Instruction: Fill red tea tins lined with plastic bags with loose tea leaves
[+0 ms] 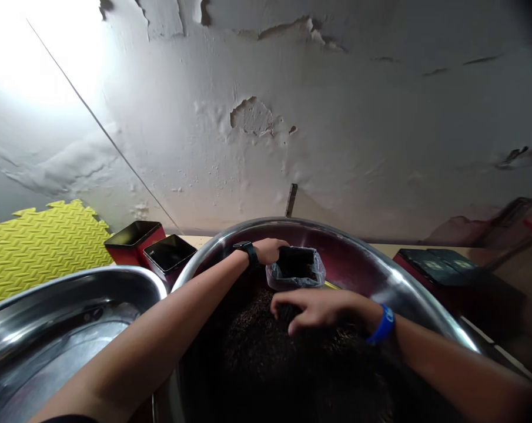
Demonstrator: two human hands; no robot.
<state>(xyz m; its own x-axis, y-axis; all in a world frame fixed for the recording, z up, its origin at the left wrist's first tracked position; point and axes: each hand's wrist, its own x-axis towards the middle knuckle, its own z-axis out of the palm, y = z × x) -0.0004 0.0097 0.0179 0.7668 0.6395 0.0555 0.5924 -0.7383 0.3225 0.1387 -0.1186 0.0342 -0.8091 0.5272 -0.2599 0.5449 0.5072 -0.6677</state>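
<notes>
A large steel bowl (287, 222) holds dark, loose, grainy material (261, 335). Inside it, near the far wall, stands a small container lined with clear plastic (296, 282), some dark matter showing within. My left hand (269, 250), with a dark watch on the wrist, grips the container's left rim with curled fingers. Just in front of the container is my right hand (314, 308), a blue band on its wrist. Its fingers curve downward around a dark clump of the loose material, with thumb and fingertips apart.
A second steel bowl (72, 279) sits at the left, with two dark red open boxes (136, 249) behind it. Yellow foam matting (45, 247) leans by the peeling wall (336, 117). Dark closed boxes (446, 264) stand at the right.
</notes>
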